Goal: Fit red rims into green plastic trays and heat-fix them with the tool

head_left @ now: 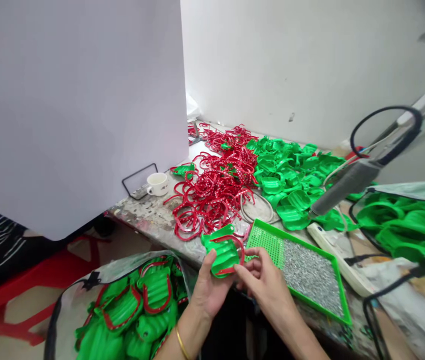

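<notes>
My left hand (212,286) holds a bright green moulded plastic piece (223,254) shaped like a sandal upper, with a red strap (239,250) around its edge. My right hand (263,285) is at the piece's right side, its fingertips pinching the red strap. Just beyond my right hand lies a green tray (312,295) filled with small silver studs, with a perforated green panel in its left part. A gold bangle (182,343) circles my left wrist.
A heap of red straps (212,192) and a heap of green pieces (291,180) cover the scarred bench (141,212). Assembled pieces fill a clear bag (130,310). Another bag (403,225), a white cup (157,184), a power strip (332,255) and a grey tool (343,186) stand nearby.
</notes>
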Action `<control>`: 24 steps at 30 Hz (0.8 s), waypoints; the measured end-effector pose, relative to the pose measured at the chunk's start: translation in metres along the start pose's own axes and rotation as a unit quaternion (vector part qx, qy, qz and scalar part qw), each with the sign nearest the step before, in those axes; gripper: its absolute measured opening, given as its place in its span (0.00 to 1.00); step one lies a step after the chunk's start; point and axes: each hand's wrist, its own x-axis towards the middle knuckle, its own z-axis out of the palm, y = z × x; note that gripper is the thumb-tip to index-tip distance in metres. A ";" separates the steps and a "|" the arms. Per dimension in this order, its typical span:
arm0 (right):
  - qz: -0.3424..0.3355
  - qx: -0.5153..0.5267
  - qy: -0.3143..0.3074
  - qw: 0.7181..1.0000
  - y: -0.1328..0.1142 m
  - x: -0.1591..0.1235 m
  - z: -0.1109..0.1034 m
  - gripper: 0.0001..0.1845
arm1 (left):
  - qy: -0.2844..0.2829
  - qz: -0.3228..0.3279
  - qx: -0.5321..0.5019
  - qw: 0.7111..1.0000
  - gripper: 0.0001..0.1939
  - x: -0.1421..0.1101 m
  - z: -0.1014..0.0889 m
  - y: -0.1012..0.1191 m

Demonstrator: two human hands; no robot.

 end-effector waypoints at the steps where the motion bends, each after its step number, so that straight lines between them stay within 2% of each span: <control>1: -0.012 -0.076 0.010 0.997 -0.004 -0.003 -0.004 0.20 | 0.003 -0.011 -0.015 1.000 0.16 -0.001 0.001 0.000; 4: -0.091 -0.275 0.087 0.953 -0.020 -0.009 -0.020 0.18 | -0.001 -0.043 -0.044 0.998 0.17 -0.003 0.003 0.001; 6: -0.176 -0.320 0.121 0.923 -0.028 -0.006 -0.029 0.17 | -0.016 -0.056 -0.038 0.998 0.17 -0.005 0.005 0.000; 8: -0.250 -0.322 0.108 0.907 -0.033 0.000 -0.033 0.15 | -0.033 -0.062 -0.016 0.997 0.16 -0.007 0.005 -0.001; 10: -0.281 -0.332 0.076 0.897 -0.034 0.007 -0.034 0.13 | -0.044 -0.069 0.009 0.997 0.15 -0.009 0.003 -0.003; 15: -0.252 -0.406 0.007 0.878 -0.030 0.015 -0.026 0.10 | -0.033 -0.074 0.083 0.993 0.15 -0.018 -0.003 -0.006; 22: -0.222 -0.542 0.008 0.810 -0.029 0.015 -0.024 0.06 | -0.035 -0.038 0.201 0.978 0.21 -0.024 -0.007 -0.006; 24: -0.213 -0.558 0.013 0.802 -0.030 0.014 -0.023 0.07 | -0.037 -0.039 0.216 0.975 0.20 -0.025 -0.007 -0.007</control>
